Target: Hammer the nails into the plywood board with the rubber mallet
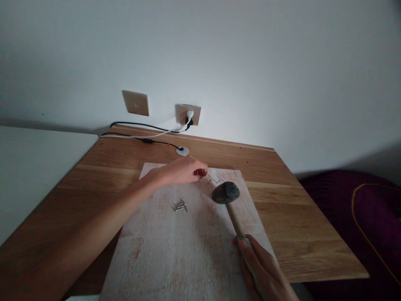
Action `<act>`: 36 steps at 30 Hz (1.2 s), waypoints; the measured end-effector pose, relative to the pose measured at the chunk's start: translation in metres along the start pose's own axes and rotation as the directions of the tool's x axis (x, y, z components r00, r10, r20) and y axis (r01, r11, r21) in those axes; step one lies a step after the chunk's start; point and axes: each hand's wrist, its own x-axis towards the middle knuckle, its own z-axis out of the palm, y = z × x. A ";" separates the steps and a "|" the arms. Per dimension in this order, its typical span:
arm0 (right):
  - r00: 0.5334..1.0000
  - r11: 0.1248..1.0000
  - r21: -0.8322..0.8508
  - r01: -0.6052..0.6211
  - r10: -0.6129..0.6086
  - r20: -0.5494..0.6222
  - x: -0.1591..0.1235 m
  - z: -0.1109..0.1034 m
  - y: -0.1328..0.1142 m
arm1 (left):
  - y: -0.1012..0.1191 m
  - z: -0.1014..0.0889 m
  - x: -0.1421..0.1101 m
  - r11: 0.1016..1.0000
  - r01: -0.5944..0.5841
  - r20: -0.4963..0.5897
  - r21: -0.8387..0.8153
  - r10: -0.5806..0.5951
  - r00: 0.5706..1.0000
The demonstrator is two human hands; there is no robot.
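My right hand is wrapped round the wooden handle of a rubber mallet. Its dark head is raised over the far right part of a whitewashed wooden board. At the far end of this board, my left hand is closed with the fingertips pinched together. Whatever those fingertips hold is too small to make out. Just right of them, between hand and mallet head, a few thin nails show on the board. Nearer to me lies a small pile of silvery nails or screws.
The board rests on a wooden table against a white wall. Cables run along the back to a wall socket and a round cable grommet. A white surface adjoins at left; purple fabric lies beyond the right edge.
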 end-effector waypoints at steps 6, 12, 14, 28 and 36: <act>0.996 0.996 0.041 -0.084 0.085 -0.034 -0.003 0.009 -0.006 | -0.011 0.007 -0.001 1.000 0.017 0.029 -0.003 -0.017 0.999; 0.991 0.989 0.093 -0.117 0.123 -0.053 -0.005 0.010 -0.004 | -0.012 0.007 -0.001 0.999 -0.012 0.053 0.047 0.010 0.999; 0.989 0.986 0.102 -0.129 0.135 -0.054 -0.006 0.010 -0.005 | -0.012 0.007 -0.001 0.999 -0.024 0.057 0.047 0.021 0.998; 0.979 0.966 0.187 -0.177 0.192 -0.062 -0.007 0.014 -0.003 | -0.013 0.011 0.000 0.996 -0.028 0.048 -0.079 0.032 0.998; 0.991 0.987 0.097 -0.128 0.131 -0.025 -0.006 0.007 -0.003 | -0.017 0.018 -0.003 0.970 0.076 0.050 -0.230 -0.066 0.997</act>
